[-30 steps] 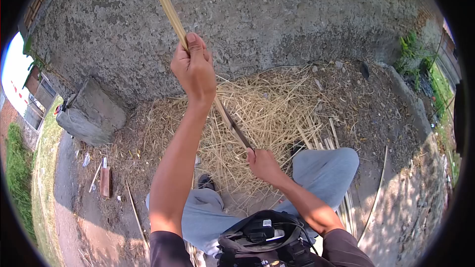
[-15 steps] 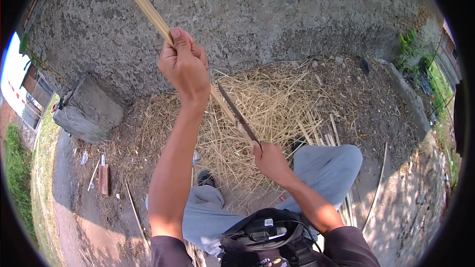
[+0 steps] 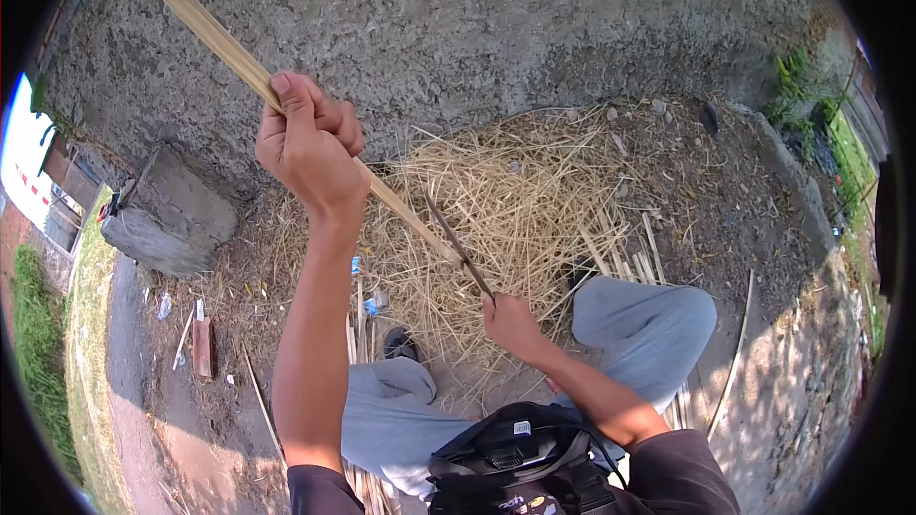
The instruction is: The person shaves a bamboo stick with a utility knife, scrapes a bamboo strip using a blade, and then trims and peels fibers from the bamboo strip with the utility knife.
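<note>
My left hand (image 3: 313, 151) is closed around a long pale bamboo strip (image 3: 208, 27), its thumb lying along the top. The strip slants from the upper left down towards the middle. In my right hand (image 3: 513, 327) is the handle of a dark, narrow-bladed knife (image 3: 447, 231), pointing up and to the left. The blade meets the strip's lower end; whether it cuts into the wood I cannot tell. Beneath both hands lies a heap of thin bamboo shavings (image 3: 515, 210) on the ground.
A rough concrete wall (image 3: 534, 29) rises ahead. To the left stands a concrete block (image 3: 176, 215), with a reddish-brown piece (image 3: 202, 347) on the ground below it. Cut bamboo strips (image 3: 637, 267) lie beside my right knee (image 3: 658, 319). A black bag (image 3: 520, 463) sits against my front.
My left hand has moved left and slightly down with the strip, bringing its upper end into view. The strip's lower end has slid up to the blade. My right hand has dropped slightly.
</note>
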The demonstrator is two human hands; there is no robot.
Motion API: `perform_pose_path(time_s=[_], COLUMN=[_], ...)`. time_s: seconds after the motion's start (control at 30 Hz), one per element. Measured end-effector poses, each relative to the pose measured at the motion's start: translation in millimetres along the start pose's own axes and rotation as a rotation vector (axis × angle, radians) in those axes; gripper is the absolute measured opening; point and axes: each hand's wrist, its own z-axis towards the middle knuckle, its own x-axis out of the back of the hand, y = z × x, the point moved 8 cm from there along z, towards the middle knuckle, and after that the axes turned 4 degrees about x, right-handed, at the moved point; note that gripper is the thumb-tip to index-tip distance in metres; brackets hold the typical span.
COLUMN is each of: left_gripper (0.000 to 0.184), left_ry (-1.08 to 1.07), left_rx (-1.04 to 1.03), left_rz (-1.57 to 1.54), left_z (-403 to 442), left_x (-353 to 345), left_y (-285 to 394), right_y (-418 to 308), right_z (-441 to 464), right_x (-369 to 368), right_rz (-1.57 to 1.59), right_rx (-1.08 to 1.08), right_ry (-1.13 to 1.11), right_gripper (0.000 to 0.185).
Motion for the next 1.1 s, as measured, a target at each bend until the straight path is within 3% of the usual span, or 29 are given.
perform_pose_path(time_s=[0.03, 0.13, 0.2, 0.27, 0.33, 0.47, 0.53, 0.67, 0.73, 0.83, 0.93, 1.1], left_gripper=[0.043, 0.043, 0.043, 0.043, 0.043, 0.038, 0.035, 0.037, 0.035, 0.029, 0.029, 0.031], left_ry=[0.001, -0.032, -0.045, -0.027, 0.004, -0.02, -0.055, -0.014, 0.04, 0.149, 0.028, 0.187], left_rx=[0.013, -0.044, -0.018, -0.015, -0.003, 0.022, 0.05, -0.051, -0.153, -0.087, -0.087, -0.161], left_rz=[0.002, 0.06, 0.036, 0.054, 0.063, 0.07, 0.019, 0.1, 0.207, 0.215, 0.192, 0.183], left_z=[-1, -1, 1, 5, 5, 20, 23, 28, 20, 0, -4, -15], left_x=[1, -2, 3, 8, 18, 36, 38, 26, 20, 3, 21, 24], left_y=[-4, 0, 3, 4, -1, 3, 19, 96, 116, 92, 44, 25], right_y=[10, 175, 201, 215, 167, 93, 73, 51, 8, -49, -90, -115], right_z=[-7, -41, -39, -37, -15, -2, 0, 8, 11, 16, 12, 8], right_x=[-13, -113, -125, -120, -105, -78, -67, -47, -9, 28, 52, 61], right_rz=[0.008, -0.23, -0.281, -0.034, -0.075, 0.038, 0.034, 0.199, 0.333, 0.377, 0.353, 0.29], right_rx=[-0.005, -0.096, -0.123, -0.495, -0.343, -0.287, -0.084, -0.038, -0.189, -0.078, -0.004, 0.021], right_ry=[0.021, -0.35, -0.409, -0.386, -0.198, -0.245, -0.118, -0.074, -0.155, -0.182, -0.236, -0.269], right_gripper=[0.041, 0.037, 0.037, 0.041, 0.043, 0.036, 0.038, 0.04, 0.042, 0.044, 0.044, 0.044])
